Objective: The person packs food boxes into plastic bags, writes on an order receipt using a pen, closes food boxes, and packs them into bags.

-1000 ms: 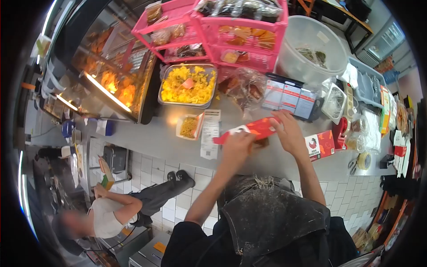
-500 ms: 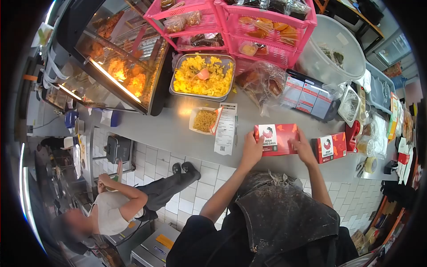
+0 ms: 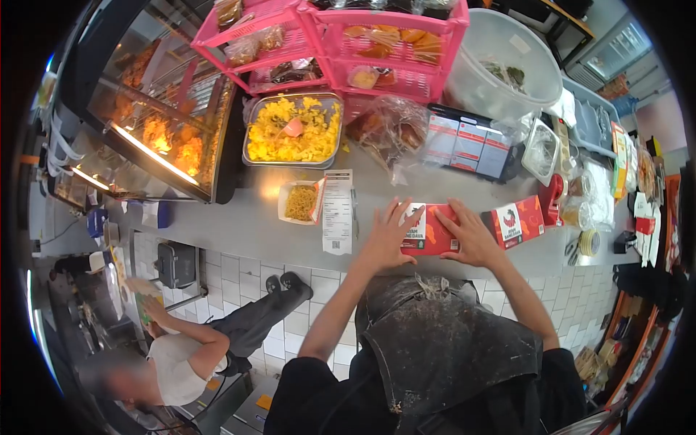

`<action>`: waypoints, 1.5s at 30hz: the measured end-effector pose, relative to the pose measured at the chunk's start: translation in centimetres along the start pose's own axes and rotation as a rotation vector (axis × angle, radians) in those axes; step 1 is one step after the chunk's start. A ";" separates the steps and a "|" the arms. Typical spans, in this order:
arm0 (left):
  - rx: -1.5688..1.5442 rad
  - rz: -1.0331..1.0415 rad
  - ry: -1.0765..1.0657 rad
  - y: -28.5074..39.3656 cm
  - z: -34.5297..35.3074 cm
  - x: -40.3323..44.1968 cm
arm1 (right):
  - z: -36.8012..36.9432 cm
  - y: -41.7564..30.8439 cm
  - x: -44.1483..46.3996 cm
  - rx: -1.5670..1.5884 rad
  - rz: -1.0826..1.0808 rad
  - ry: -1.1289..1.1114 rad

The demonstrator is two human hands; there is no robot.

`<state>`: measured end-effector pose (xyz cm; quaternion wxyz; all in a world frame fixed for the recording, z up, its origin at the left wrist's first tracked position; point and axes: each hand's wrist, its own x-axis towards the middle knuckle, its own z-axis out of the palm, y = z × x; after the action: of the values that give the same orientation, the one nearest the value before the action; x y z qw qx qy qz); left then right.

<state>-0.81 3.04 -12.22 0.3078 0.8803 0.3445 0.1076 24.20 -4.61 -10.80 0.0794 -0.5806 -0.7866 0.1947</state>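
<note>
A red food box (image 3: 437,230) with a printed white label lies on the steel counter (image 3: 217,226) in front of me. My left hand (image 3: 391,235) rests on its left end, fingers spread, partly covering the label. On the right end lies my right hand (image 3: 470,235), its fingers also stretched apart and its thumb at the near edge. A second red box (image 3: 516,221) with the same label stands just right of my right hand. Left of my left hand are a printed receipt (image 3: 337,214) and a small open paper tray of noodles (image 3: 299,201).
Behind lie a metal tray of yellow food (image 3: 254,161), pink baskets (image 3: 319,69), a bagged food item (image 3: 388,134) and a tablet (image 3: 470,143). A heated display case (image 3: 156,130) stands left. Tape (image 3: 589,243) and scissors (image 3: 573,250) lie right. Another person (image 3: 177,359) stands at left.
My hands have gone from gripping the box's ends to lying spread over them. The view has shifted, so the counter items appear further left. The other person's arms have moved.
</note>
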 end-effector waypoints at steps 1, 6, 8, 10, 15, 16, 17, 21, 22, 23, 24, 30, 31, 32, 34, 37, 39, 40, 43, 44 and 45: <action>0.054 0.009 -0.070 -0.3 0.5 0.8 | -1.0 0.4 0.4 0.015 -0.022 -0.081; 0.047 0.073 -0.221 -1.7 2.6 2.6 | -0.8 2.5 1.0 -0.139 -0.196 -0.200; 0.036 0.214 -0.219 -2.3 2.6 2.4 | 0.7 4.0 0.0 -0.122 -0.298 -0.139; 0.081 0.291 -0.297 -1.9 1.8 2.0 | 1.3 4.0 -0.8 -0.143 -0.385 -0.050; 0.063 0.271 -0.414 -0.9 1.3 1.4 | 2.7 4.2 -2.4 -0.100 -0.369 -0.047; 0.096 0.262 -0.428 -0.6 1.4 0.9 | 3.5 4.4 -3.2 -0.064 -0.376 -0.024; 0.206 0.295 -0.402 -0.5 1.9 0.3 | 4.6 4.5 -4.4 -0.039 -0.336 0.032; 0.212 0.358 -0.380 0.6 1.9 -0.1 | 1.8 5.2 -7.5 0.020 -0.156 0.148; 0.179 0.388 -0.321 0.6 2.2 0.2 | 1.1 6.9 -8.5 0.029 0.170 0.249; 0.145 0.415 -0.262 0.6 2.7 0.5 | 0.4 8.9 -10.1 0.039 0.495 0.345; 0.110 0.438 -0.207 1.0 3.1 0.7 | -1.9 12.0 -11.7 0.178 0.623 0.552; -0.044 -0.090 0.117 6.0 6.5 2.5 | -2.6 23.6 -17.4 0.508 1.037 0.633; -0.042 -0.149 0.164 6.7 7.1 2.7 | -2.6 24.3 -17.6 0.600 1.029 0.637; -0.055 -0.170 0.217 7.4 7.5 2.8 | -2.6 24.9 -17.9 0.691 1.022 0.641; -0.080 -0.206 0.327 9.2 7.7 3.2 | -4.6 24.5 -19.4 0.752 1.015 0.582; -0.133 -0.189 0.309 14.4 7.4 5.9 | -5.3 23.1 -21.7 0.660 1.008 0.417; -0.222 -0.144 0.327 18.6 9.1 9.1 | -2.9 23.5 -22.9 0.572 1.034 0.355; -0.177 -0.125 0.300 20.8 9.8 10.8 | -3.5 22.7 -22.7 0.440 1.030 0.399; -0.099 -0.080 0.241 23.6 13.1 14.5 | -7.5 18.8 -21.1 0.482 0.923 0.550; -0.083 -0.065 0.220 23.7 13.8 15.1 | -8.1 17.4 -20.6 0.791 0.824 0.602; -0.069 -0.043 0.234 23.6 14.0 15.3 | -8.3 16.5 -20.2 1.095 0.709 0.646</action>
<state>28.92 -6.75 -9.06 0.2978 0.8431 0.3931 0.2146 47.97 -17.77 -7.73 0.5190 -0.7061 -0.2785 0.3930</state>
